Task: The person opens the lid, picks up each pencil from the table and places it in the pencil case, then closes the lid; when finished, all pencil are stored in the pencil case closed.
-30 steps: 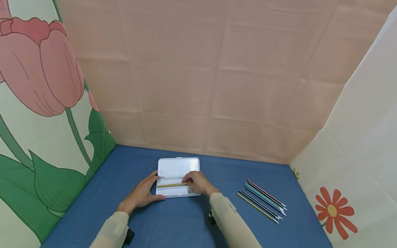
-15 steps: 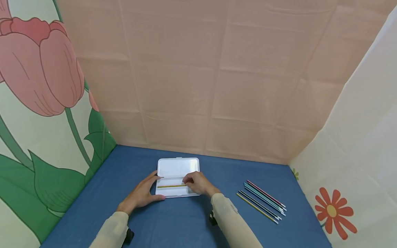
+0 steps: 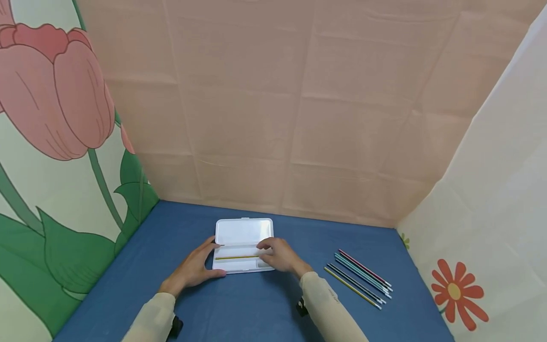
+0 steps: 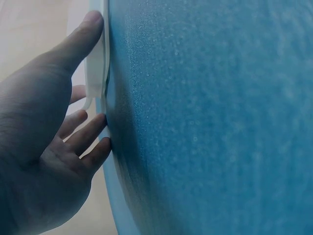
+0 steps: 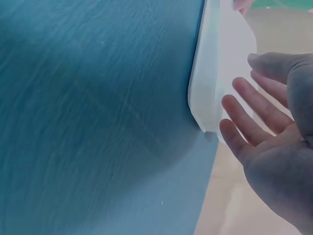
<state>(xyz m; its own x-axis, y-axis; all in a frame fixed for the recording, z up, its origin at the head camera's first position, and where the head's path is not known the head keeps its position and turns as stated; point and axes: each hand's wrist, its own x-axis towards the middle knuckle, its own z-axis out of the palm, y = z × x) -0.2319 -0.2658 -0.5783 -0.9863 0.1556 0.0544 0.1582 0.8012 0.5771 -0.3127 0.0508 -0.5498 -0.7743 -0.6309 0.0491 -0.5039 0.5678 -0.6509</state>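
A white pencil case (image 3: 243,231) lies open on the blue cloth, its lid folded back away from me. In its tray rests one yellow pencil (image 3: 235,257), lengthwise. My left hand (image 3: 192,267) holds the case's left end, thumb at the near corner and fingers at the far side; the left wrist view has the thumb against the case's side wall (image 4: 96,73). Over the right end of the tray is my right hand (image 3: 283,256), fingers apart and holding nothing. The right wrist view shows its loosely spread fingers beside the case (image 5: 205,88). That hand hides the pencil's right end.
To the right on the blue cloth (image 3: 239,308), several pencils lie slanted side by side: a yellow pencil (image 3: 352,288), dark pencils (image 3: 356,284), teal pencils (image 3: 362,274) and a red pencil (image 3: 364,268). A beige backdrop (image 3: 273,118) stands behind, with flower-printed sheets at both sides.
The yellow pencil, tilted in my right fingers at first, has come down level in the tray. My right hand has let go and moved slightly right. The left hand stays on the case.
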